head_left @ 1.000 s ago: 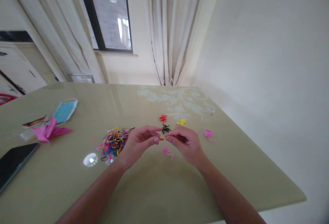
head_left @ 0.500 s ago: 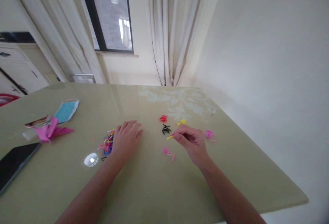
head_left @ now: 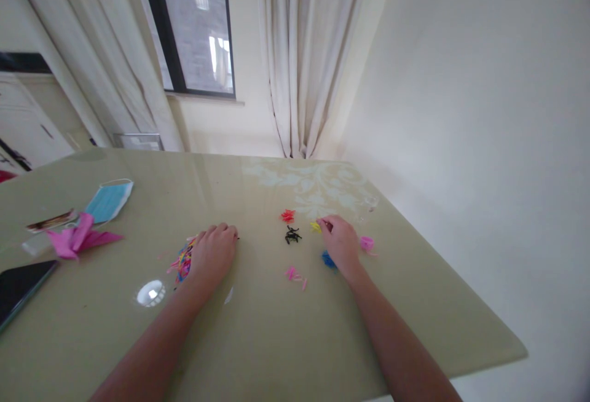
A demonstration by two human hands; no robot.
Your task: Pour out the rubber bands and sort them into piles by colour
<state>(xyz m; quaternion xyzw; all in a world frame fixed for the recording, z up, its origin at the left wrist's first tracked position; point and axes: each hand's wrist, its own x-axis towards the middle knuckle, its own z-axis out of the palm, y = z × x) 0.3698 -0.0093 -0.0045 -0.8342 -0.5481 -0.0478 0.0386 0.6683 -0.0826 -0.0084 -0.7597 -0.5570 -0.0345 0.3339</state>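
Note:
My left hand (head_left: 212, 254) rests palm down on a heap of mixed coloured rubber bands (head_left: 182, 260), fingers curled over it. My right hand (head_left: 340, 243) reaches to a small yellow pile (head_left: 316, 227), its fingertips pinched together at the pile. Small sorted piles lie around it: red (head_left: 288, 215), black (head_left: 292, 235), pink (head_left: 295, 276), blue (head_left: 327, 260) beside my wrist, and a pink clump (head_left: 367, 243) to the right.
On the glossy green table (head_left: 276, 340), at the left, lie a blue face mask (head_left: 108, 200), a folded pink paper (head_left: 74, 239), a card (head_left: 50, 220) and a dark phone (head_left: 21, 285). The table's edge runs close on the right, beside the wall.
My hands parted: the left dropped onto the mixed heap, the right carried a yellow band away from the middle to the yellow pile. A blue pile now shows by my right wrist.

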